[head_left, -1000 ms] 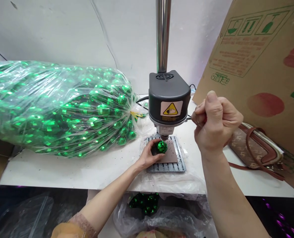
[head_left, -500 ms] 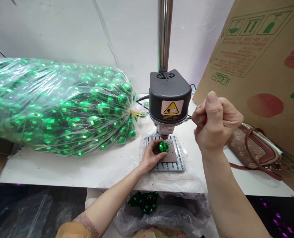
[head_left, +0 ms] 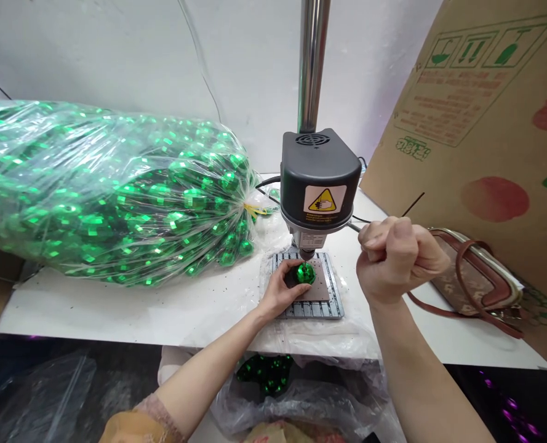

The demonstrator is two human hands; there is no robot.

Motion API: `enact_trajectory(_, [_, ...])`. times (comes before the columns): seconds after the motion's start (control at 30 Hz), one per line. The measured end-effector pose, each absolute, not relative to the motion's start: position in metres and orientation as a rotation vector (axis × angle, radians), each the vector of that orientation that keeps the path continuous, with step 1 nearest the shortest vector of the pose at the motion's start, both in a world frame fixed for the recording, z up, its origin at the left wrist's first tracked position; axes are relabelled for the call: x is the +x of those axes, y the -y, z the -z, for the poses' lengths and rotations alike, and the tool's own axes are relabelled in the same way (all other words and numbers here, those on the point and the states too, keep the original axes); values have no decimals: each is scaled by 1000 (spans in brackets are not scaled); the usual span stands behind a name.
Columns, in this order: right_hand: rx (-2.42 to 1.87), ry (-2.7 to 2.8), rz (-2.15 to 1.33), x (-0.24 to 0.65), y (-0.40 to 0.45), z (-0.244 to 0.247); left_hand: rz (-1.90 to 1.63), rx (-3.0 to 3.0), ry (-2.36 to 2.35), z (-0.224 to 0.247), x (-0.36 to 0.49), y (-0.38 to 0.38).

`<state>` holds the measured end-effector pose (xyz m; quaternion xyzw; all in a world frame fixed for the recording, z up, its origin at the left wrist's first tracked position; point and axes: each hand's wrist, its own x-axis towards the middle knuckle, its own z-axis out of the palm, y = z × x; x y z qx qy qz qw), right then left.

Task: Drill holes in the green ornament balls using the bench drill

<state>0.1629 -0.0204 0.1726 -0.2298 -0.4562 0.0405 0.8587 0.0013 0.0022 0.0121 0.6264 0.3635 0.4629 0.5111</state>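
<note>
A small bench drill press (head_left: 320, 175) with a black housing and a warning label stands on a chrome column. Between the thumb and fingers of my left hand (head_left: 285, 288) is a shiny green mirrored ball (head_left: 306, 272), resting on a brown pad (head_left: 320, 289) over the slotted metal base (head_left: 336, 304). The chuck (head_left: 307, 253) sits directly above the ball; whether the bit touches it I cannot tell. My right hand (head_left: 400, 258) is closed in a fist around the drill press's lever (head_left: 354, 226), right of the housing.
At left lies a tied clear plastic bag (head_left: 116, 197) full of green mirrored balls. A cardboard box (head_left: 476, 123) and a patterned handbag (head_left: 476, 274) stand at right. Below the table's front edge, an open plastic bag (head_left: 319, 400) holds more green balls (head_left: 266, 374).
My right fist has moved down with the lever, and a thin dark rod now shows above it. My left hand keeps the ball in place under the chuck. The view has shifted slightly.
</note>
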Motion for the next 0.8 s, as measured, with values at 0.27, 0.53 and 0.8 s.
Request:
enact_trajectory(0.27, [-348,1043,40,167,15,-154,-1161,1552,-894,-8,1,-3])
enact_trajectory(0.53, [-311,1107,93,168,17,-143,-1156,1579,-885,-8,0,-2])
enact_trajectory(0.8, [-376,1001,3,161,20,-160,-1163,1563,-898,-9,1,-1])
